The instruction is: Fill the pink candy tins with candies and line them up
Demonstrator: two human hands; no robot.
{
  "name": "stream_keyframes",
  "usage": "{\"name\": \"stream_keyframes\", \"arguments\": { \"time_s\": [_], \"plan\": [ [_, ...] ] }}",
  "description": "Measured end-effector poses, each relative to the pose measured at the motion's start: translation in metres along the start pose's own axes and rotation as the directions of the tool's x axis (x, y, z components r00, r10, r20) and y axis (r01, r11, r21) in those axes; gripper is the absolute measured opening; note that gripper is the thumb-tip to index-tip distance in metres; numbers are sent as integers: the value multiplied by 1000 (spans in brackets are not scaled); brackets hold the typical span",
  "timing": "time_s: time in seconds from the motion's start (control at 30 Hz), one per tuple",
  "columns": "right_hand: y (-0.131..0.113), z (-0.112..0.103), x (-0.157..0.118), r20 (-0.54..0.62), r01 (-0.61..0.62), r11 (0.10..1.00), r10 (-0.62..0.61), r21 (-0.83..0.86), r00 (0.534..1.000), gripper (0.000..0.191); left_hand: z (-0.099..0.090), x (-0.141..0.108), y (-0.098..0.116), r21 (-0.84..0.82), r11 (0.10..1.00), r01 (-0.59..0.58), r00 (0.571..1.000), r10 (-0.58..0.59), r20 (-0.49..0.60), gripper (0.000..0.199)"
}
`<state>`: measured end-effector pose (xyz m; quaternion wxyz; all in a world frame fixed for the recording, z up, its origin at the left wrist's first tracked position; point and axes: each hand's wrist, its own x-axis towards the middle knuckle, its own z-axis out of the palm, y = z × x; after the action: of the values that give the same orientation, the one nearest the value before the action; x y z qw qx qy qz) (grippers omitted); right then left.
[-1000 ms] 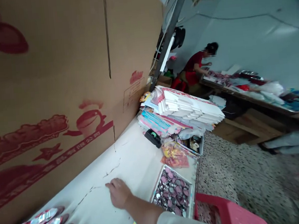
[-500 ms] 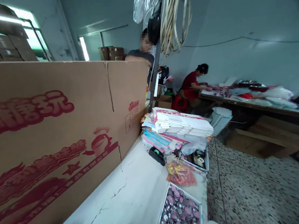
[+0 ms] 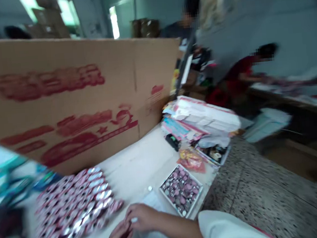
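Right hand and left hand meet with fingers curled. A small pale piece shows at the right fingers; blur prevents confirming whether it is gripped, and whether the left holds anything cannot be told.

Change noted: half a second ago only a fingertip portion of one hand showed at the lower edge; both are now together in view. Assessment: attention appears to be on the pale piece.

Beyond the grip, near it, lies a loose disc. Right of the grip, a tray contains many discs. Left of it, foil packs lie in rows.
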<state>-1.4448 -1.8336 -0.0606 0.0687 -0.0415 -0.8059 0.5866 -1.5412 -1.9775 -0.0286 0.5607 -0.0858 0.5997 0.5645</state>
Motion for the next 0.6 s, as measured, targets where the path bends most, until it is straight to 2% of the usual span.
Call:
{"name": "stream_keyframes", "arguments": {
  "time_s": [0.1, 0.2, 0.3, 0.4, 0.43, 0.5, 0.53, 0.57, 0.6],
  "plan": [
    [-13, 17, -13, -6, -89, 992, 89, 90, 996, 20, -14, -24, -20, -186, 980, 71, 996, -61, 61, 37],
    [-25, 34, -12, -1, -178, 957, 183, 229, 983, 15, -29, -39, -23, -190, 978, 87, 995, -77, 58, 35],
    [-29, 46, 1, 0, -238, 904, 254, 354, 967, 9, -47, -47, -12, -119, 991, 63, 998, -63, 6, 39],
    [-22, 45, 31, -79, -246, 853, 316, 461, 946, 11, -69, -43, 19, -21, 998, -61, 988, 57, -146, 51],
    [-18, 42, 45, -101, -253, 835, 342, 489, 934, 12, -76, -38, 35, 88, 988, -126, 965, 143, -218, 51],
    [-11, 34, 80, -121, -294, 830, 392, 475, 912, 17, -89, -23, 71, 394, 892, -222, 877, 360, -320, 45],
    [-8, 29, 101, -125, -319, 852, 401, 415, 907, 21, -95, -12, 91, 562, 798, -219, 813, 468, -347, 41],
    [-6, 25, 124, -127, -340, 881, 398, 330, 909, 25, -101, 0, 109, 625, 754, -202, 768, 518, -377, 36],
    [-4, 22, 148, -126, -346, 912, 378, 218, 917, 26, -106, 13, 126, 654, 734, -184, 741, 541, -398, 33]
  ]
}}
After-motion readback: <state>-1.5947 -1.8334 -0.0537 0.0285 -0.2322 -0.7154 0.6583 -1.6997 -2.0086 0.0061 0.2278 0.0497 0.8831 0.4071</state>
